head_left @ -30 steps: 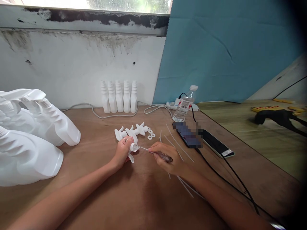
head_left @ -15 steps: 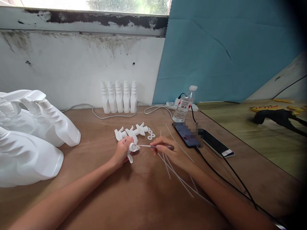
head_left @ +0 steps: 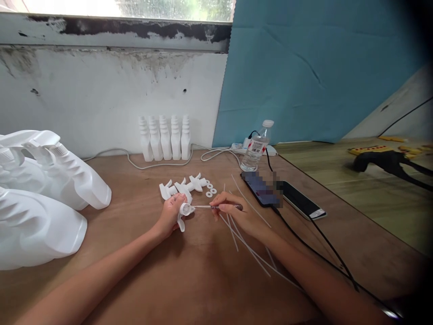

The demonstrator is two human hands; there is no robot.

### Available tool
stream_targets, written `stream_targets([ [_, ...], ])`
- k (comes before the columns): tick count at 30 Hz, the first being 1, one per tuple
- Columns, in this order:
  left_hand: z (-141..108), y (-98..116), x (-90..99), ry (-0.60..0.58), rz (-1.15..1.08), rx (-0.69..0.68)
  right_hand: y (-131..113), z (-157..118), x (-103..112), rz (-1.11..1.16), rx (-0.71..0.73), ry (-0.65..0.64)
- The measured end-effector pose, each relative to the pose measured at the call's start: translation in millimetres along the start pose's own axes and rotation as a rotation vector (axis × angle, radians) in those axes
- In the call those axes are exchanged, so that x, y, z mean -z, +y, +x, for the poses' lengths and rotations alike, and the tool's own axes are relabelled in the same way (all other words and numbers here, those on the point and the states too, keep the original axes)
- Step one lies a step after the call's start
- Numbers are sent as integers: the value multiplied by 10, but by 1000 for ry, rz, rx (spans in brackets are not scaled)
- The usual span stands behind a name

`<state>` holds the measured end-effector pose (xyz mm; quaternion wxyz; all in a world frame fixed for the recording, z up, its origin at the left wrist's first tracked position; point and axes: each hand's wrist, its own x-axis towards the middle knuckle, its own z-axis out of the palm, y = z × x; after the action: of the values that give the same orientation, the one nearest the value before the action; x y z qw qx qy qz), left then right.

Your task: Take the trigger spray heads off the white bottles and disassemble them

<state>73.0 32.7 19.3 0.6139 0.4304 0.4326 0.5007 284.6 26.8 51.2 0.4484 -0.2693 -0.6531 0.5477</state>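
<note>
My brown tabletop [head_left: 189,280] runs back to a white wall [head_left: 101,99], stained & w/ a small dark hole, left of the water btl [head_left: 253,158]. Window [head_left: 169,10] is up & left of the btl, black blotches on its sill. Blue cloth [head_left: 287,76] hangs behind the btl & off to its right; greenish wood-grain floor [head_left: 318,167] shows past the tabletop edge, also right of it. Power strip [head_left: 272,150] sits just behind the btl, 5 small white bottles [head_left: 164,140] stand in a row to its left, big spray bottles [head_left: 43,221] far left. Dark phone [head_left: 257,189] & pale-edged phone [head_left: 301,198], both w/ black cables, are nearer me than the btl.

My left hand [head_left: 170,212], nearer me & left of the btl, has fingers clamped round a white spray head [head_left: 186,208]. Right hand [head_left: 233,211], in front of the btl, has fingers pinched on a slim tool [head_left: 203,206], tip at the spray head's mouth, can't tell if inside. Spare heads [head_left: 184,187] & white rings [head_left: 207,195] lie left of the btl, thin tubes [head_left: 245,244] in front, nr my right wrist
</note>
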Motion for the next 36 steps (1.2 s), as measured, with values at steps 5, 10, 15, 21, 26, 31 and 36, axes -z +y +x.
stream_targets([
  [5,-7,4,1,-17,1,-1,86,19,13,168,-133,7],
  [10,-13,-14,4,-47,15,17,129,5,-51,213,-150,-17],
  [15,3,-36,11,-4,7,-9,109,-21,-35,60,33,83],
  [21,-6,-47,13,7,11,-10,-25,-63,-70,-254,172,79],
  [26,-13,-34,8,9,16,-29,-29,-90,-132,-548,424,-1],
  [31,-22,-17,-6,10,21,-35,26,-90,-129,-728,637,-53],
  [36,-29,-19,-7,4,34,-38,24,-98,-120,-726,612,-90],
])
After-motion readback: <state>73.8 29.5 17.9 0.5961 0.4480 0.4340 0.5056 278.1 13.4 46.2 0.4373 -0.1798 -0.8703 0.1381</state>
